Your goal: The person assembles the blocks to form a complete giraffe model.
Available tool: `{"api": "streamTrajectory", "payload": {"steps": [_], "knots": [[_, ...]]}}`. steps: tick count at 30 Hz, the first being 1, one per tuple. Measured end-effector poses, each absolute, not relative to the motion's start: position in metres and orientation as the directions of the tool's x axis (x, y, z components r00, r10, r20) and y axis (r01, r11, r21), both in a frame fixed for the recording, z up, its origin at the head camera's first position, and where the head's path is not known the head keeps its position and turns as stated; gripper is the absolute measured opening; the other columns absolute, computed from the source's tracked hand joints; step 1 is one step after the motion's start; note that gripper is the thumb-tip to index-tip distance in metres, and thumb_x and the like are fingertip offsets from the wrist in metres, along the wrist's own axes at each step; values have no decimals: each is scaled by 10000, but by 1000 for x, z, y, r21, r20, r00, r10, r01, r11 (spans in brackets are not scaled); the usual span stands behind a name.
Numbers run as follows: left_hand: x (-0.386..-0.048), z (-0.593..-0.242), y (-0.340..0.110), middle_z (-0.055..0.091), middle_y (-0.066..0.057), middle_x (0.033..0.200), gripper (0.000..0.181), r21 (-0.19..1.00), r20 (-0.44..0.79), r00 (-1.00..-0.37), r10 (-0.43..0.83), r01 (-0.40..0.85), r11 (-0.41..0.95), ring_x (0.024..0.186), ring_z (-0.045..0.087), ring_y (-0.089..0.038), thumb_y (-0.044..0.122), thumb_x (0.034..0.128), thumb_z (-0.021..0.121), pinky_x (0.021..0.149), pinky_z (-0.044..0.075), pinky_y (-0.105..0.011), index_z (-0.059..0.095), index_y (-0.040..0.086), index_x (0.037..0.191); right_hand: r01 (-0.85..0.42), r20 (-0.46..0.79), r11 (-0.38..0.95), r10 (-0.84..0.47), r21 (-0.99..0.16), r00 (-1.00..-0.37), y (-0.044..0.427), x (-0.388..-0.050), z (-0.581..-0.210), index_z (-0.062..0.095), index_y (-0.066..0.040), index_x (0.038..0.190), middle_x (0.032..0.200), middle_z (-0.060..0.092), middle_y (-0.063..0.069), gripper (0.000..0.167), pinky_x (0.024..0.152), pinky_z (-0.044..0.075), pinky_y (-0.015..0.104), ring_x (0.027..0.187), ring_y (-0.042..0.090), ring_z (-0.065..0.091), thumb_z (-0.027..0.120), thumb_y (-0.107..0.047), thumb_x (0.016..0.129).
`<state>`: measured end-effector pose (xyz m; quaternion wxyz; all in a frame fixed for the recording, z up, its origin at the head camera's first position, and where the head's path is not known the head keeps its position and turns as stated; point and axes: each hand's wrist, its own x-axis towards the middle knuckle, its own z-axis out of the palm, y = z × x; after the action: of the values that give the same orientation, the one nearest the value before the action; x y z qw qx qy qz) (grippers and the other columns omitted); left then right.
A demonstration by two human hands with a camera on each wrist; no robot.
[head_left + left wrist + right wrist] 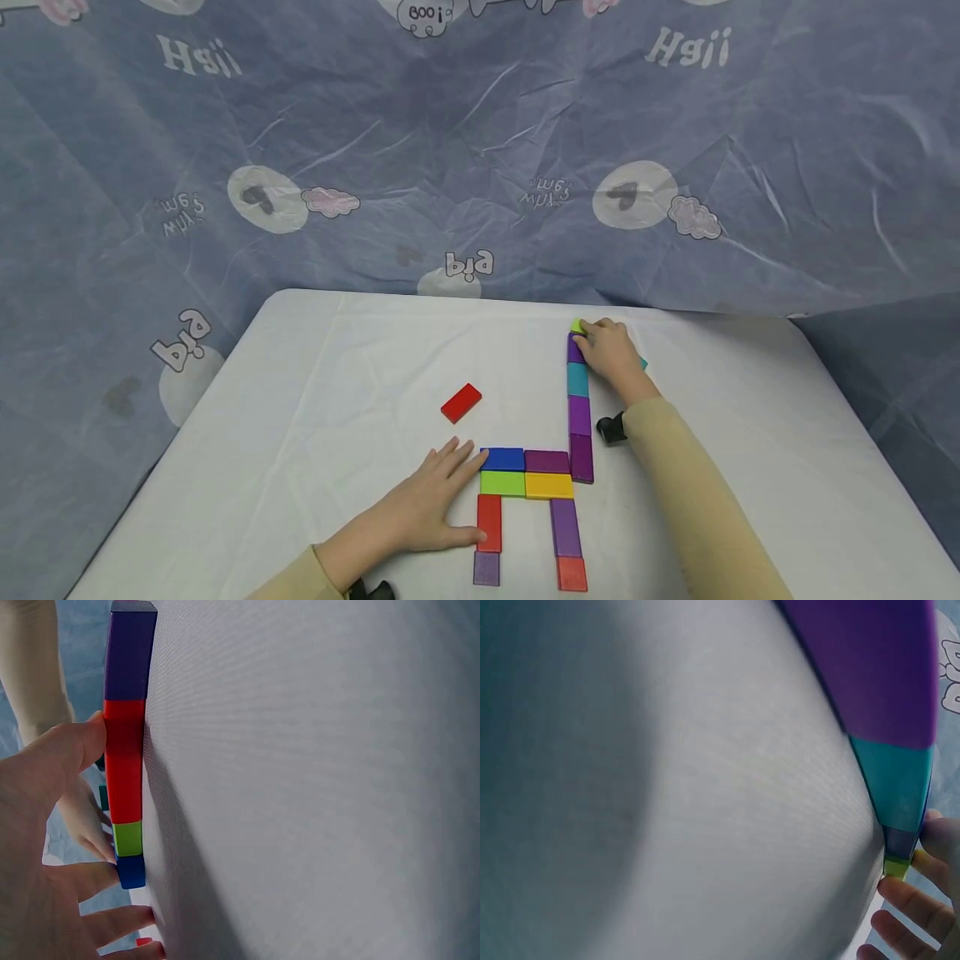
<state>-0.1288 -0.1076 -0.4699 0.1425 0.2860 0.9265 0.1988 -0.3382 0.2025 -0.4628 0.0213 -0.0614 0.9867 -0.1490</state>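
Flat coloured blocks lie joined on a white table. My left hand (427,504) is spread beside them, its thumb against a red block (489,521) and its index finger at a blue block (506,459). At the far end of a column, my right hand (611,354) holds a lime-green block (577,326) with its fingertips. The thumb lies along the dark purple block (900,841) next to it. Nearer in that column come a teal block (577,379) and purple blocks (579,415). The right fingers partly cover the green block.
A loose red block (461,403) lies left of the column. Part of a teal piece (643,363) shows behind my right wrist. A yellow block (549,486) and a light green block (502,483) form a row above two legs. A patterned grey-blue cloth (465,150) hangs behind the table.
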Motion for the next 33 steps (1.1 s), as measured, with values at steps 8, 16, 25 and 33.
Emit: {"api": "streamTrajectory", "payload": {"steps": [8,16,25,33], "knots": [[-129,-469,-108,306,-114,1604,915,461,-154,-794,588,469,753,1497,233,-357,596,836,661,1171,269,-589,297,170,1559,-131,-36,936,-151,-328,-988,203,-337,-464,415,-48,1483,1451,448,249,498,1113,355,577,1313,462,398,454,-286,1046],[-129,-470,-109,312,-127,1599,907,462,-134,-790,598,484,743,1494,235,-369,593,840,658,1161,279,-601,310,153,1553,-149,-32,938,-167,-315,-985,202,-336,-463,420,-48,1481,1426,464,255,489,1094,378,567,1268,462,426,447,-278,1051],[-129,-469,-108,314,-145,1595,902,472,-123,-788,603,488,734,1490,238,-381,592,842,655,1154,284,-611,319,142,1549,-156,16,921,-161,-357,-987,204,-336,-462,458,-16,1453,1412,463,283,468,1100,372,576,1287,492,429,467,-233,1038],[-129,-469,-110,308,-150,1597,901,473,-120,-785,608,494,730,1490,233,-389,590,847,653,1155,277,-615,319,133,1548,-58,29,866,-50,-496,-998,230,-328,-441,538,26,1364,1456,417,296,441,1142,291,603,1375,491,344,475,-236,1015]]}}
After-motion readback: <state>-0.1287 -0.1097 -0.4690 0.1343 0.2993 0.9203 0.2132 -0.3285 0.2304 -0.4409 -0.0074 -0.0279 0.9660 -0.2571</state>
